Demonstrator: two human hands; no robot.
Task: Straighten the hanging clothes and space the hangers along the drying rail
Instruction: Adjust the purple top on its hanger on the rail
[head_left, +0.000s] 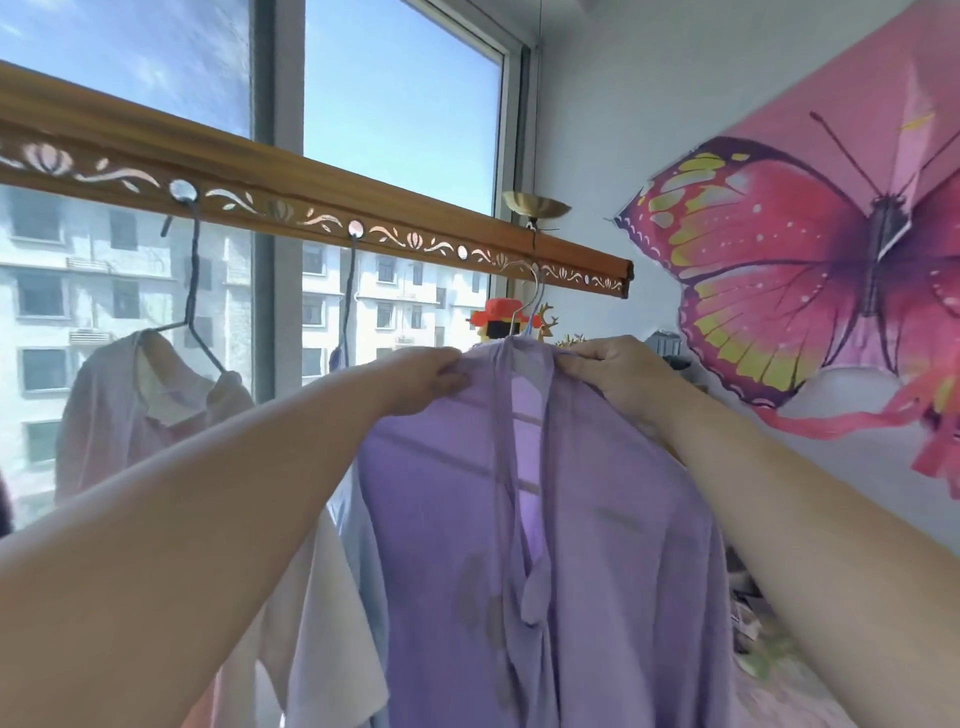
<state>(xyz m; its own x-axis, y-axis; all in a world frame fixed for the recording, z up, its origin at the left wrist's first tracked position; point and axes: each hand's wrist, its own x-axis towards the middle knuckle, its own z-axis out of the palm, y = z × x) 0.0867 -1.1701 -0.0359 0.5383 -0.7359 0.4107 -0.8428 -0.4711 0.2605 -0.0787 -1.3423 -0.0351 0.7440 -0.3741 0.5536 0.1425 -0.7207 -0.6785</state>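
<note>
Both hands pinch the purple garment (597, 519) at mid-frame, left hand (431, 379) and right hand (608, 374) clamped on its shoulders beside the metal hanger (527, 296), hooked near the wooden rail's (291, 182) right end; a pink shirt (130, 410) hangs far left.

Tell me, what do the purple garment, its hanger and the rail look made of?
Purple garment: thin, sheer woven fabric, maybe chiffon; the hanger's bars show through it. Its hanger: probably bare metal wire, silvery and shiny at the hook. Drying rail: wood-look brown finish with cut-out floral pattern; whether real wood or coated metal is unclear.
</note>
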